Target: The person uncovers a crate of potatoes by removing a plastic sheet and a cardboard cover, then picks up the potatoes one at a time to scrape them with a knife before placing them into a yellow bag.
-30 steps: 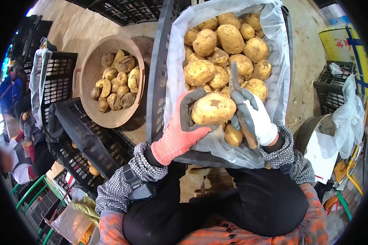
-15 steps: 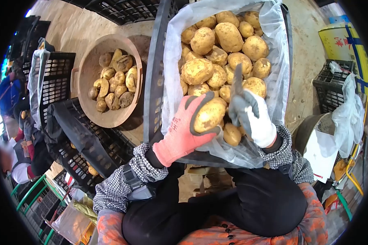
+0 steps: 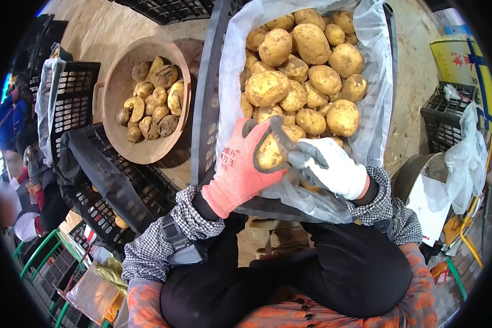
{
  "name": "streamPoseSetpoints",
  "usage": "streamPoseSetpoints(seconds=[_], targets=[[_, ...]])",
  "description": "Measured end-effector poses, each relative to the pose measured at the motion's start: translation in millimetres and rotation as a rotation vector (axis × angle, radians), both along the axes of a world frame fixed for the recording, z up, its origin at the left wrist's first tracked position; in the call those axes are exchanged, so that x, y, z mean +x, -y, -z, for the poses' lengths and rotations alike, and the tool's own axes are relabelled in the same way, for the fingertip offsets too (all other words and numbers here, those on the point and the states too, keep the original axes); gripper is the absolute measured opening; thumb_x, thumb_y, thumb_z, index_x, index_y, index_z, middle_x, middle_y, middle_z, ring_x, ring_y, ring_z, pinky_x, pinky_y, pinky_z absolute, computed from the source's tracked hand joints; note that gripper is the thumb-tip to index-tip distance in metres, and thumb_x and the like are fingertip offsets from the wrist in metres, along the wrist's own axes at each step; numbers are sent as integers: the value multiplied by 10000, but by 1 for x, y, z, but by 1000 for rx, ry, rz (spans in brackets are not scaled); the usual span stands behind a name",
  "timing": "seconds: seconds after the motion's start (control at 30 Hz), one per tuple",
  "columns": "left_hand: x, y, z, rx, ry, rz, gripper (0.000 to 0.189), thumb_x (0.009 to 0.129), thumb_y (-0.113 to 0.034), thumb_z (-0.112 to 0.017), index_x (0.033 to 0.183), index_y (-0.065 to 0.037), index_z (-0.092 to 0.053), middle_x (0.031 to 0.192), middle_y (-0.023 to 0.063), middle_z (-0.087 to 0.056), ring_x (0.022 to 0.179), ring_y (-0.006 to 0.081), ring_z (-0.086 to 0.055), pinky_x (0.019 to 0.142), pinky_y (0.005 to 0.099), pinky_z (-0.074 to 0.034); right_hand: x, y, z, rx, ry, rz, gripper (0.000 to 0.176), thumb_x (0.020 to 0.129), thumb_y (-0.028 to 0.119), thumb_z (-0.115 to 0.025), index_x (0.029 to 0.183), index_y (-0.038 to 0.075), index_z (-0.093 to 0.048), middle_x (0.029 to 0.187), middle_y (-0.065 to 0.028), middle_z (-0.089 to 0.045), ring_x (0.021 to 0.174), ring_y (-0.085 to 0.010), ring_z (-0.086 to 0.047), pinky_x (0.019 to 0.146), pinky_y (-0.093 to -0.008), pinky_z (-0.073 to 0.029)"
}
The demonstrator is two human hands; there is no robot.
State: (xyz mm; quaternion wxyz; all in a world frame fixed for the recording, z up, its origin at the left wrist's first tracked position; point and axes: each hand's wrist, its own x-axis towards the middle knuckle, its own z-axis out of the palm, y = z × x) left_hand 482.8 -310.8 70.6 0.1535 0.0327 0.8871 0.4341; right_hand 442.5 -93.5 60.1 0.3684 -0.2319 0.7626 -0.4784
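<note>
My left hand (image 3: 243,169), in a red and grey glove, is wrapped round a yellow potato (image 3: 270,153) above the near end of a lined crate. My right hand (image 3: 328,164), in a white and grey glove, grips a knife (image 3: 281,135) whose dark blade lies against the top of that potato. The fingers of both hands are close together. Beneath and beyond them, several loose potatoes (image 3: 267,88) fill the black crate (image 3: 203,104), which has a white liner (image 3: 374,98). Part of the knife and its handle are hidden by my right hand.
A brown basin (image 3: 112,117) with several blemished potatoes (image 3: 159,97) stands on the left. Black crates (image 3: 79,93) lie beyond and below it. A co-worker (image 3: 30,202) sits at the far left. On the right are a black crate (image 3: 440,117), a yellow box (image 3: 454,60) and plastic film (image 3: 459,158).
My right hand has moved left to the held potato, and the knife has swung from pointing away to lying against it. The potato in my left hand has turned slightly.
</note>
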Motion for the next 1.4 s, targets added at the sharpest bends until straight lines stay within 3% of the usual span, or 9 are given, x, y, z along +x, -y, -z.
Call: streamPoseSetpoints(seconds=[0.1,0.13,0.4,0.9,1.0,1.07,1.17,1.2,1.4], targets=[[0,0,-2,-22,21,20,845,598,-201,-833,1342,-122,-441,1231,218,-425,1129,395,-478,922,452,-452,-1,-2,-7,-134,290,14,371,907,254,-561,1165,-12,-576,849,-140,-654,779,-246,-626,683,-335,-492],[-1,-1,-3,-25,-21,27,863,589,-202,-840,1343,-108,-430,1233,219,-425,1136,396,-471,926,450,-449,-5,-3,-15,-272,687,150,346,920,306,-563,1092,8,-596,823,-123,-650,735,-168,-628,616,-273,-487],[2,-1,-1,42,-246,-28,912,522,-120,-860,1318,-26,-426,1229,203,-432,1128,387,-457,969,433,-405,6,16,-13,-293,603,715,285,934,289,-575,1002,14,-542,683,-19,-533,510,-75,-460,466,-213,-377],[-1,2,2,214,-82,23,866,564,-176,-847,1314,-60,-429,1232,208,-421,1169,406,-429,984,448,-401,-2,9,-14,-340,684,576,382,896,286,-640,1117,-5,-526,759,-18,-561,516,-68,-469,474,-203,-382],[-3,3,-1,281,-142,91,866,637,-102,-796,1391,-63,-371,1287,161,-444,1104,300,-514,894,375,-463,-1,11,-15,-344,670,644,371,889,259,-649,1124,1,-524,755,-15,-555,519,-71,-474,476,-204,-387],[-4,3,-13,898,554,-143,869,718,-14,-709,1470,-75,-278,1343,98,-452,981,156,-558,758,265,-485,-1,10,-13,-401,644,719,352,887,252,-654,1111,11,-530,752,-14,-554,519,-71,-475,475,-206,-390],[-2,7,-3,978,661,-178,867,765,39,-643,1505,-92,-211,1362,48,-453,856,67,-537,641,187,-449,-6,7,-10,-474,712,827,323,887,254,-657,1088,31,-538,760,-18,-558,529,-72,-482,472,-207,-396],[-2,11,0,988,659,-151,860,772,28,-638,1506,-78,-204,1418,62,-405,1035,114,-544,794,229,-477,-8,7,-12,-427,734,808,323,889,251,-656,1094,33,-535,766,-19,-558,554,-73,-495,475,-209,-404],[-4,7,-6,1103,621,-131,835,784,24,-619,1498,-33,-190,1501,79,-295,1377,170,-301,1093,317,-308,-6,4,-6,-492,753,805,351,887,244,-655,1122,24,-515,771,-22,-550,580,-74,-508,482,-213,-419]])
